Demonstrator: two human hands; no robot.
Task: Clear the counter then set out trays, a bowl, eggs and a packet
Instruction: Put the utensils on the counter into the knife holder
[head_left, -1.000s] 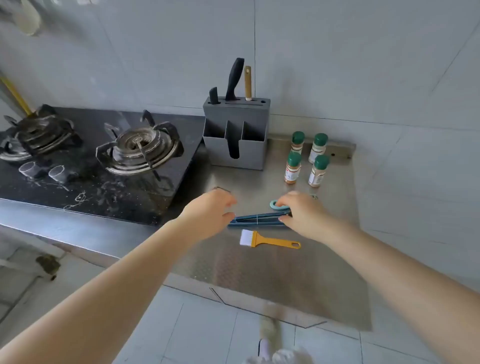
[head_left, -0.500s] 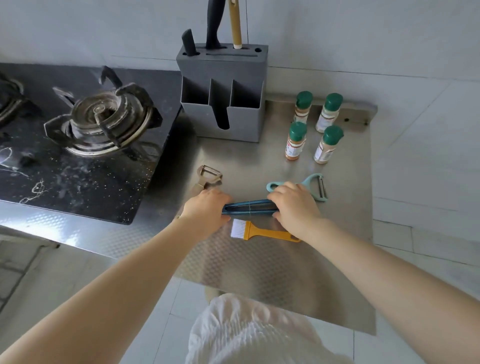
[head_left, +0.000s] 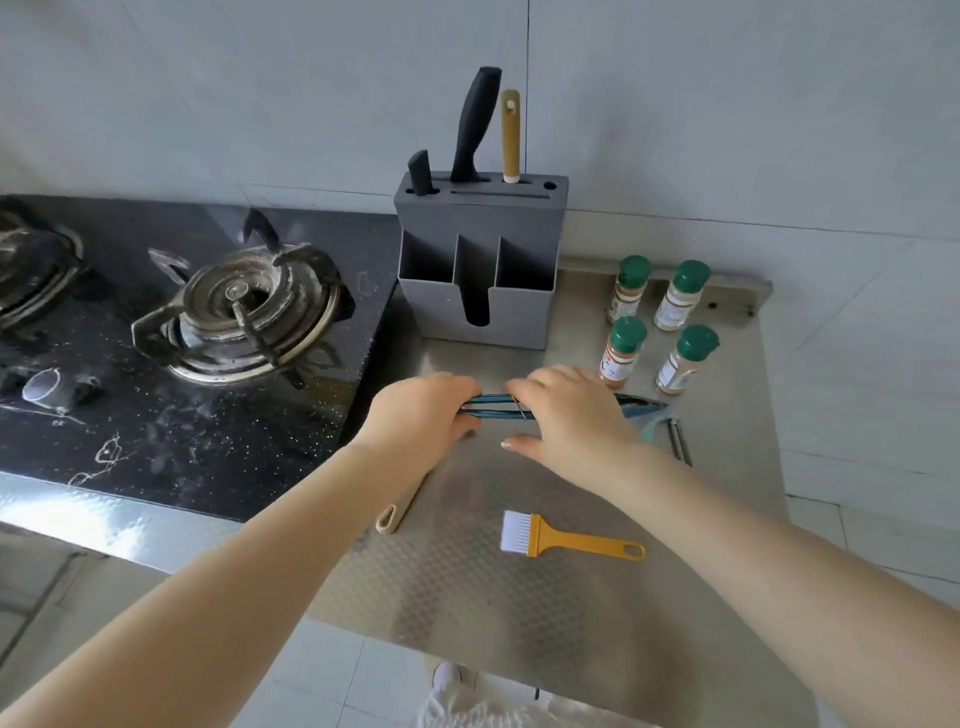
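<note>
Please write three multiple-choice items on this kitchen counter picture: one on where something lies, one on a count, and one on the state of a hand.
1. Where does the yellow-handled brush lie?
A. in the grey knife block
B. flat on the steel counter, nearer the person than both hands
C. on the gas burner

2. How many green-capped spice jars stand on the counter?
A. two
B. four
C. six

3. What is the left hand doing?
A. gripping one end of the blue tongs
B. resting flat on the hob
C. holding a knife

Answers:
1 B: the brush lies alone on the bare metal below the hands.
2 B: the spice jars stand two by two right of the knife block.
3 A: its fingers curl round the blue tongs, whose other part the right hand covers.
</note>
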